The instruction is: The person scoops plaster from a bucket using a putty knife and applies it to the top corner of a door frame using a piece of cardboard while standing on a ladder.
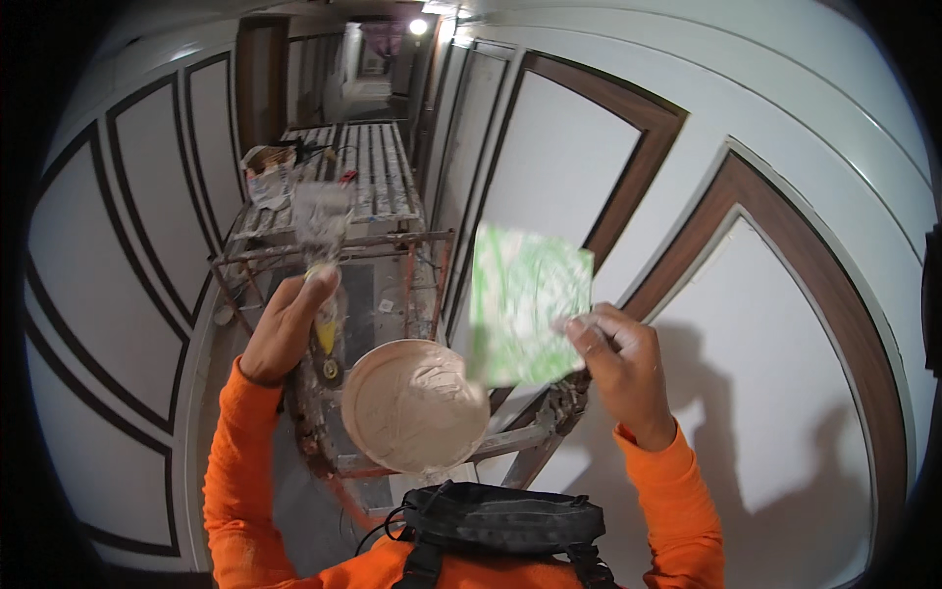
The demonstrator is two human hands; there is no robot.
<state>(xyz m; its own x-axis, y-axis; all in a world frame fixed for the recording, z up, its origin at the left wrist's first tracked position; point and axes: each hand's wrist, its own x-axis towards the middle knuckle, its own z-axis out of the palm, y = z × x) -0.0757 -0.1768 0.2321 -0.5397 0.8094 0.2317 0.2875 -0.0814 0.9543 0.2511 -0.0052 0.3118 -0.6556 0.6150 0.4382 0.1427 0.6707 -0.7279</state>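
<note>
My left hand (294, 324) grips a wide putty knife (319, 206) with a yellow handle, its blade raised, smeared and blurred. My right hand (618, 368) pinches a flat green board (520, 294), streaked with white paste, by its right side. Between and below my hands, a round pale container (412, 407) of beige paste sits on the scaffold; the green board's lower corner is just over its rim.
A rusty scaffold (432, 242) carries a slatted platform (378, 167) ahead, with a crumpled bag (270, 182) on it. Panelled walls (137, 226) and brown-framed panels (775, 373) line the narrow corridor. A black pouch (500, 515) is at my waist.
</note>
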